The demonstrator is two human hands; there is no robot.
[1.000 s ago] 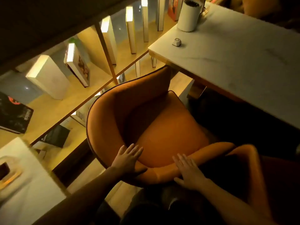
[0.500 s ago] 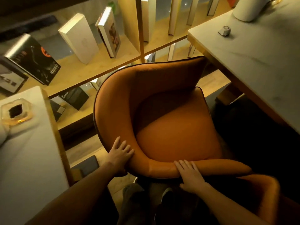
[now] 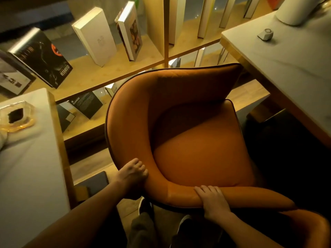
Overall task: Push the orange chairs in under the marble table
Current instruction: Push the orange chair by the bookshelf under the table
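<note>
Since the moment before, the left hand (image 3: 132, 173) has slid from lying flat on the chair's curved back to curling over its outer edge, and the chair's open side has swung further round towards the table on the right. The left fingers (image 3: 141, 169) wrap the rim at the back's left bend, gripping it. The right hand (image 3: 213, 201) clasps the top of the backrest near its middle, fingers folded over the padded edge. Both hands hold the same orange chair (image 3: 197, 140), which stands directly in front of the person, its seat facing up and away. Its front right corner lies close beside the marble table (image 3: 290, 72) but the seat is not under the top. A second orange chair (image 3: 308, 224) shows at the lower right, just behind the first; whether the two touch is hard to tell in the dark. On the marble table sit a small white gadget (image 3: 265, 34) and a white cylinder (image 3: 295, 13). Beyond the chair runs a lit wooden shelf (image 3: 86, 77) with leaning books. At the left, another pale table (image 3: 30, 176) carries an amber glass dish (image 3: 16, 116).
</note>
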